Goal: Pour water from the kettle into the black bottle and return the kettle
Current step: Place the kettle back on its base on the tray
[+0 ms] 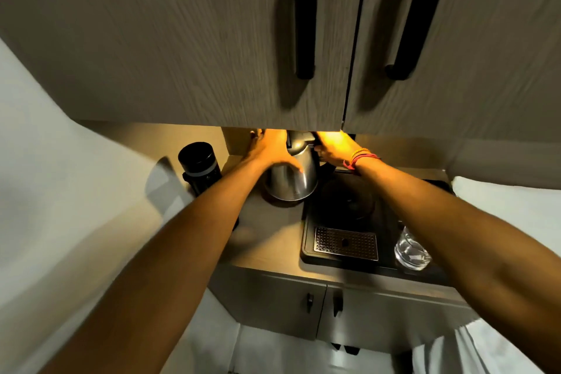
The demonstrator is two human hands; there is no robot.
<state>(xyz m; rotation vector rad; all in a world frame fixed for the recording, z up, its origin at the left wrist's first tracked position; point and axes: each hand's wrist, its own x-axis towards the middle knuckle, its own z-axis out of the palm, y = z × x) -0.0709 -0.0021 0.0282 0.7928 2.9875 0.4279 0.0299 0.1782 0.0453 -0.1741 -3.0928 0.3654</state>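
Observation:
A steel kettle (296, 174) stands on the counter left of the black tray, its top partly hidden under the upper cabinet. My right hand (332, 149) is closed around the kettle's black handle at the top right. My left hand (268, 150) lies flat against the kettle's left side, thumb across the steel body. The black bottle (200, 167) stands upright at the counter's left end, apart from both hands; whether it is capped I cannot tell.
A black tray (306, 240) with a round kettle base (347, 199) and a perforated drip grille (346, 243) sits to the right. A clear glass (411, 250) stands on the tray's right. Upper cabinet doors (212, 39) overhang the counter closely.

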